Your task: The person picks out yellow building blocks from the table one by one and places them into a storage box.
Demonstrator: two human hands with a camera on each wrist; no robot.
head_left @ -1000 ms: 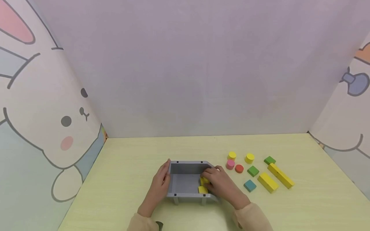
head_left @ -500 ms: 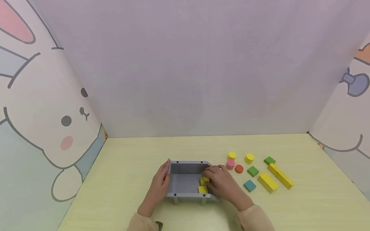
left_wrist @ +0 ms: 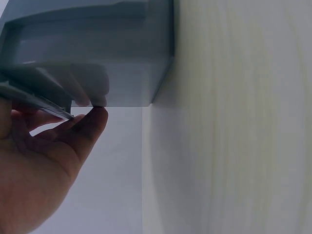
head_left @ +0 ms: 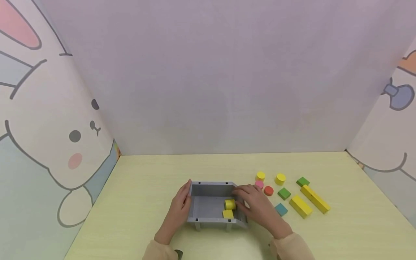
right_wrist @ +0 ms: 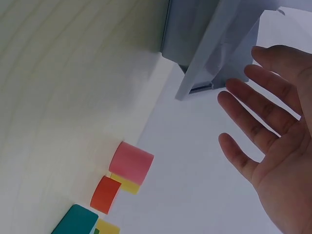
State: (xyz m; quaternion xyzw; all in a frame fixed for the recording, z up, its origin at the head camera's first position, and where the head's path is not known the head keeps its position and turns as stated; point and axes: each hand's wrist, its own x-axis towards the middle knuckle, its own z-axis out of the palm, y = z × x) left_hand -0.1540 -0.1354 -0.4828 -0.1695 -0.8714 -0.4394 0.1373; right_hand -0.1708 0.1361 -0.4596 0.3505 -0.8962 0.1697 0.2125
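A grey plastic storage bin [head_left: 208, 219] stands on the table with its low, open front to the right. My left hand [head_left: 178, 204] grips its left end; in the left wrist view the thumb [left_wrist: 95, 119] lies at the bin's wall, with the other fingers partly hidden behind its rim. Inside, toward the front, lie a yellow cylinder [head_left: 229, 204] on its side and a yellow block [head_left: 228, 214]. My right hand [head_left: 256, 204] is at the bin's open front. Its fingers [right_wrist: 248, 112] are spread and hold nothing in the right wrist view.
Right of the bin lie yellow cylinders [head_left: 280, 178], a pink cylinder [head_left: 259, 184], a red disc [head_left: 268, 190], green blocks [head_left: 284, 193], a blue block [head_left: 281, 209] and two larger yellow blocks [head_left: 300, 206]. A pale curtain hangs behind the table [head_left: 156, 169].
My right hand has let go of the yellow cylinder and drawn back to the right, leaving it in the bin. The left hand and the bin stay in place.
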